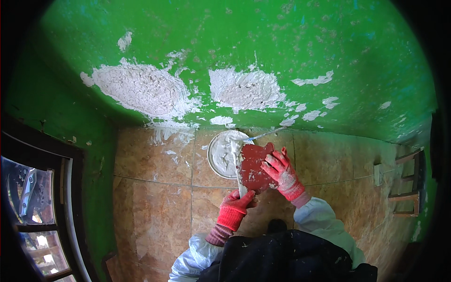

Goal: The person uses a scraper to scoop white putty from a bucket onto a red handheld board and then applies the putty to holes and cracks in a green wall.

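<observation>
The left hand (235, 209) is gripping a pale, paste-smeared tool (241, 181) along a red-brown plate's (256, 167) left edge; the right hand (284, 176) is clasping that plate's right side. Both are overlapping the tub (209, 163) of white paste (221, 152) on the floor (150, 207). Keeping the plate steady, I'm thinking, would be helping drips land inside.

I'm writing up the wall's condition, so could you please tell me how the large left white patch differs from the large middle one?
Size: the left patch covers more of the wall than the middle patch.
Outline: the left patch is roughly oval, while the middle patch is boxier, with a straighter left side.
Shared: both are whitish, rough-surfaced and ragged-edged against the green.
</observation>
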Demonstrator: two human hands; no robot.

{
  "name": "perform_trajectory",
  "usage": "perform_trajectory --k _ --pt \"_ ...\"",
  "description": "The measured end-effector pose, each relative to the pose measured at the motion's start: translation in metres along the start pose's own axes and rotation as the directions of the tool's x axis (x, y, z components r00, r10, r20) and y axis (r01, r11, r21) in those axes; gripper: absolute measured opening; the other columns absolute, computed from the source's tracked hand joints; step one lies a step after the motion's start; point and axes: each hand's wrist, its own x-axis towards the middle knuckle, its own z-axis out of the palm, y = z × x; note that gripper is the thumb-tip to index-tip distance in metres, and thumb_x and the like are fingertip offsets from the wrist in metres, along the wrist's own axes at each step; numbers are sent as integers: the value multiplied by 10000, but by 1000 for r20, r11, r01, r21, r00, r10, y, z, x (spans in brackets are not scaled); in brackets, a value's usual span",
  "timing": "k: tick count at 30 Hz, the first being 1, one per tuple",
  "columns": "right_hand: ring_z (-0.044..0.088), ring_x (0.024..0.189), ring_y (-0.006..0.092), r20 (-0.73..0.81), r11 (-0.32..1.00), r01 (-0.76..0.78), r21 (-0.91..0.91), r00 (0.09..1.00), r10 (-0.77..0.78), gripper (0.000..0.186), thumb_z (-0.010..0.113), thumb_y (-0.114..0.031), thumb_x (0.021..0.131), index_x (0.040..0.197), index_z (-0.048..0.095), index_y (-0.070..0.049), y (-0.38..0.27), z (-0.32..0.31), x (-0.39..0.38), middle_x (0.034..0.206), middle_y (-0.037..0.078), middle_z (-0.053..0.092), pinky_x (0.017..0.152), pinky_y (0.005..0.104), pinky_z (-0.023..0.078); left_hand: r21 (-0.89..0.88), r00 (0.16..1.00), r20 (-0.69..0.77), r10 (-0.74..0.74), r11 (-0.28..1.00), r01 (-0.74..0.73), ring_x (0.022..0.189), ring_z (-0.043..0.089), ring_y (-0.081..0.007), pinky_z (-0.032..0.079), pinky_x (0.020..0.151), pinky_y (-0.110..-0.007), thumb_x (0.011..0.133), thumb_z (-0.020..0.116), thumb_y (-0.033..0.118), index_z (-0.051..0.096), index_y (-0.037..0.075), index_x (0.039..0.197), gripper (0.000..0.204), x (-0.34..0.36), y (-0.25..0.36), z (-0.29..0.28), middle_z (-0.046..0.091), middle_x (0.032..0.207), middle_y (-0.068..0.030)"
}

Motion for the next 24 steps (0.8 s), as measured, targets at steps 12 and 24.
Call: perform_trajectory --k 12,24 --pt "412 1158 277 62 974 -91 207 995 80 403 507 -82 720 1115 563 -141 10 23 -17 1134 77 499 1036 458 275 1 855 -471 217 969 -246 916 540 -221 494 703 -337 864 507 358 407 37 1249 511 40 11 -52 526 1078 -116" --pt "445 1150 262 -18 836 -225 500 963 270 413 554 17 694 1087 583 -108 17 2 -9 1119 77 539 1044 426 266 407 873 -296 388 878 -252 906 582 -217 494 742 -322 816 582 200 444 11 1183 435 70 4 -48 526 1107 -143"
